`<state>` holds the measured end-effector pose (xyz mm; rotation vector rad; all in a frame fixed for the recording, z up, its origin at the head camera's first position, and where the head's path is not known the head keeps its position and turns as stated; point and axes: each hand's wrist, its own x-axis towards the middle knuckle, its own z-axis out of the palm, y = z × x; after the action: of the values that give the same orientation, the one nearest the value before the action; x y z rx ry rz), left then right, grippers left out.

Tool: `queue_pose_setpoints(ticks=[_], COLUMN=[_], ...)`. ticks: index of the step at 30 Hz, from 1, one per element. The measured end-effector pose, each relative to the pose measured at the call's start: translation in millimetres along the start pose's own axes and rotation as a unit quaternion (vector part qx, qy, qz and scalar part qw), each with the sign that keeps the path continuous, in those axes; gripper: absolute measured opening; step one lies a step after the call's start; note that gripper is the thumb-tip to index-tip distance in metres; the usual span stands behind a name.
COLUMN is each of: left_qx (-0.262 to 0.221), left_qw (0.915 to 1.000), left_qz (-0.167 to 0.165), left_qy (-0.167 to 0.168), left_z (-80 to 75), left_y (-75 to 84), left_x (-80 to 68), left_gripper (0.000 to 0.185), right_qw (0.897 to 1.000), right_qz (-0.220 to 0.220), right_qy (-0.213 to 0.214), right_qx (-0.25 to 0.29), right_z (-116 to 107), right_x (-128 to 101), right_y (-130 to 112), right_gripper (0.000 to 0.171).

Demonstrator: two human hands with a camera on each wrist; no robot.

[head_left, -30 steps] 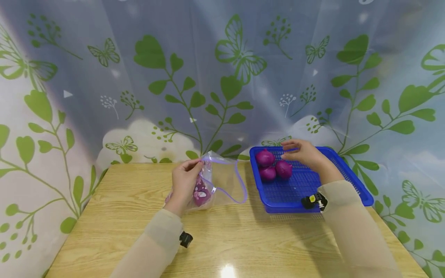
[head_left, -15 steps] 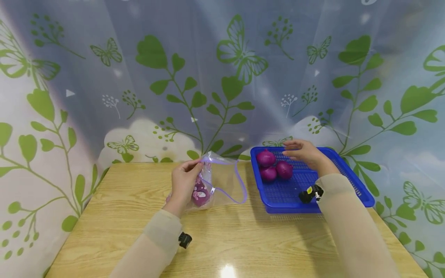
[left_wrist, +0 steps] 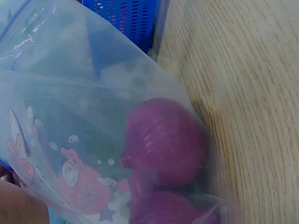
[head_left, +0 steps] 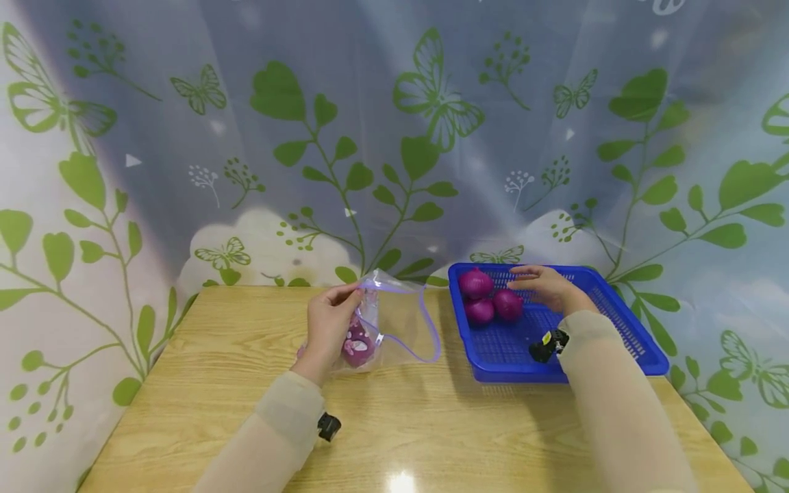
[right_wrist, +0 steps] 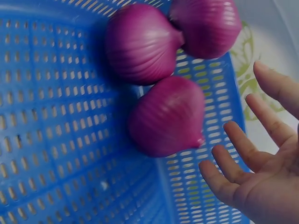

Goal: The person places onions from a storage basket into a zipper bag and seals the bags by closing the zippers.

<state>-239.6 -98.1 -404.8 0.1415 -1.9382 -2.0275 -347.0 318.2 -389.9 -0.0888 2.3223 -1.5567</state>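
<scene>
My left hand [head_left: 329,322] pinches the rim of a clear zip bag [head_left: 394,322] and holds its mouth open on the wooden table [head_left: 246,383]. Purple onions [left_wrist: 163,144] lie inside the bag. A blue plastic basket [head_left: 592,322] stands to the right with three purple onions [head_left: 487,298] in its far left corner. My right hand [head_left: 545,286] hovers open over the basket, fingers spread [right_wrist: 252,158], just right of the nearest onion [right_wrist: 166,116] and not touching it.
A curtain with green leaves and butterflies [head_left: 394,137] hangs close behind the table and around its sides. The basket's right half [head_left: 616,329] holds nothing. Bare tabletop lies in front of the bag and at the left.
My right hand has dropped lower into the basket, closer to the onions. The left hand and bag have stayed put; the view shifted slightly.
</scene>
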Motion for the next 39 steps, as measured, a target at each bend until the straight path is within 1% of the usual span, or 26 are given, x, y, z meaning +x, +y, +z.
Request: queue_pose_setpoints(ticks=[7, 13, 18, 22, 28, 33, 39], left_qx=[-0.002, 0.000, -0.004, -0.009, -0.009, -0.009, -0.011], left_qw=[0.9999, 0.9998, 0.9998, 0.9998, 0.9998, 0.9998, 0.9999], left_qz=[-0.012, -0.018, -0.016, -0.013, -0.013, -0.012, -0.010], left_qy=[-0.006, -0.007, -0.008, -0.014, -0.011, -0.015, -0.009], left_z=[-1.9, -2.3, -2.3, -1.8, -1.2, -0.9, -0.7], left_y=[-2.4, -4.2, -5.3, -5.6, -5.1, -5.7, -5.3], left_x=[-1.4, -1.8, -2.6, -3.1, -2.7, -1.4, -1.2], left_gripper=[0.019, 0.019, 0.019, 0.020, 0.019, 0.020, 0.020], right_qw=[0.999, 0.998, 0.997, 0.997, 0.996, 0.997, 0.997], right_qz=[0.033, 0.057, 0.062, 0.070, 0.071, 0.063, 0.066], right_qy=[-0.010, -0.025, -0.033, -0.036, -0.042, -0.051, -0.045], right_qx=[0.011, 0.014, 0.016, 0.013, 0.023, 0.013, -0.001], right_z=[2.3, 6.1, 8.7, 10.0, 10.6, 10.0, 11.1], right_x=[2.0, 6.3, 11.5, 15.5, 18.7, 17.4, 18.8], right_y=[16.5, 24.3, 27.9, 31.7, 36.5, 35.9, 35.8], right_gripper=[0.071, 0.074, 0.079, 0.079, 0.082, 0.083, 0.080])
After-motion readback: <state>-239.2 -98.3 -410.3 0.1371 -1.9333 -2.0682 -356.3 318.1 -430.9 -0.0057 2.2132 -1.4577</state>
